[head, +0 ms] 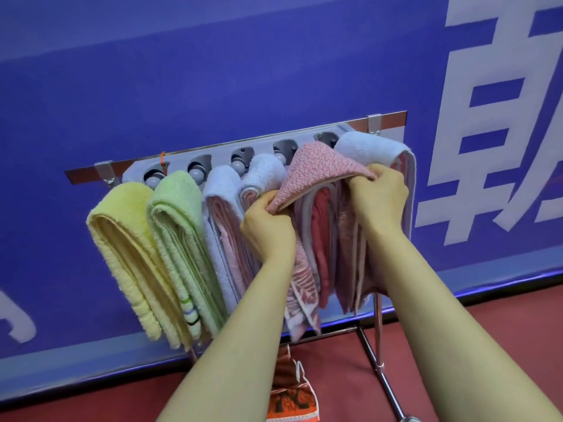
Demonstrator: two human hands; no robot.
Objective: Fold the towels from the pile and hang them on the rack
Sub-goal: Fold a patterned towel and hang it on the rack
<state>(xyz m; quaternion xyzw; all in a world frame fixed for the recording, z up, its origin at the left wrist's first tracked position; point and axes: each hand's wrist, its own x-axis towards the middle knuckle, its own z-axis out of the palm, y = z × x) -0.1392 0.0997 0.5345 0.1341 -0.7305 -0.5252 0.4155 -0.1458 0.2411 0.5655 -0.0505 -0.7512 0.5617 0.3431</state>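
Observation:
A grey towel rack [182,161] with several knobbed slots hangs on a metal rail against the blue wall. Folded towels hang along it: a yellow towel [122,239], a green towel [179,233], a pale blue towel [222,214], a second pale blue towel [265,173] and a white-blue towel [374,147] at the right end. A folded pink patterned towel [316,166] drapes over the rack between them. My left hand [268,226] pinches its lower left edge. My right hand [377,196] grips its right corner.
An orange patterned towel [292,397] hangs low under the rack, above the red floor. A metal stand leg [384,379] slants down at the right. White lettering covers the blue wall at the upper right.

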